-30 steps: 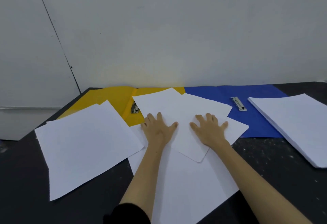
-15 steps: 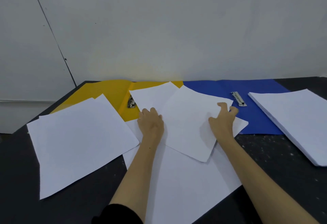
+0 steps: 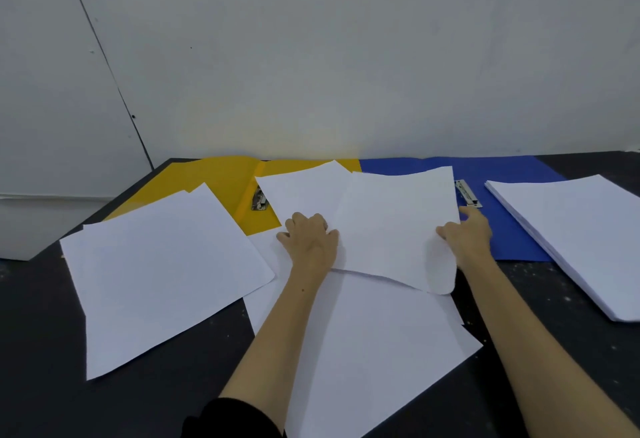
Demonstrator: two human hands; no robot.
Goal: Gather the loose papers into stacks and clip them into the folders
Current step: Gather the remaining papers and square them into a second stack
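Loose white sheets cover the middle of the dark table. My right hand (image 3: 467, 233) pinches the right edge of the top sheet (image 3: 394, 226), thumb on top, and that edge curls up off the pile. My left hand (image 3: 310, 238) rests with curled fingers at the same sheet's left edge, its fingertips hidden under the paper. Beneath lie another sheet (image 3: 304, 191) and a large sheet (image 3: 363, 351) nearer me. An open yellow folder (image 3: 221, 174) with a metal clip (image 3: 259, 200) lies behind on the left. Beside it is an open blue folder (image 3: 512, 233) with its clip (image 3: 467, 191).
A neat stack of paper (image 3: 575, 236) lies at the right, overlapping the blue folder. Two overlapping sheets (image 3: 162, 271) lie at the left over the yellow folder's corner. A white wall (image 3: 346, 56) stands directly behind the table.
Both hands lay flat on the top sheet a second ago. The right hand moved to its right edge and lifted it; the left hand curled at the left edge. The sheet turned and shifted right.
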